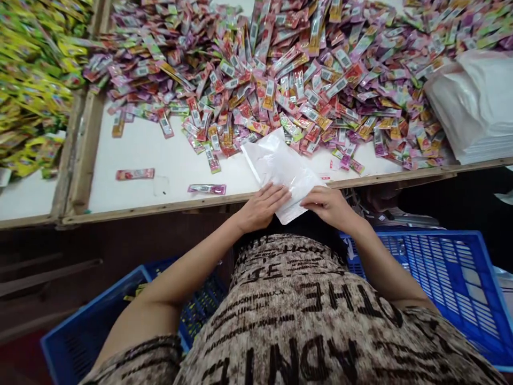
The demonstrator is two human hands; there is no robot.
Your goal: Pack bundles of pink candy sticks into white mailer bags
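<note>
A clear plastic bag (pixel 280 166) lies at the table's near edge, its lower end hanging over the rim. My left hand (pixel 262 206) rests on the bag's near left side, fingers stretched and close together. My right hand (pixel 329 206) pinches the bag's lower right edge with curled fingers. Just beyond the bag spreads a large heap of pink and red candy sachets (pixel 280 75). Two single sachets (pixel 135 174) lie apart on the white tabletop to the left.
A stack of clear bags (pixel 476 107) sits at the right of the white table (pixel 160 155). A wooden divider (pixel 82 144) separates a pile of yellow-green sachets (pixel 32 80). Blue plastic crates stand on either side below, left (pixel 80 331) and right (pixel 452 278).
</note>
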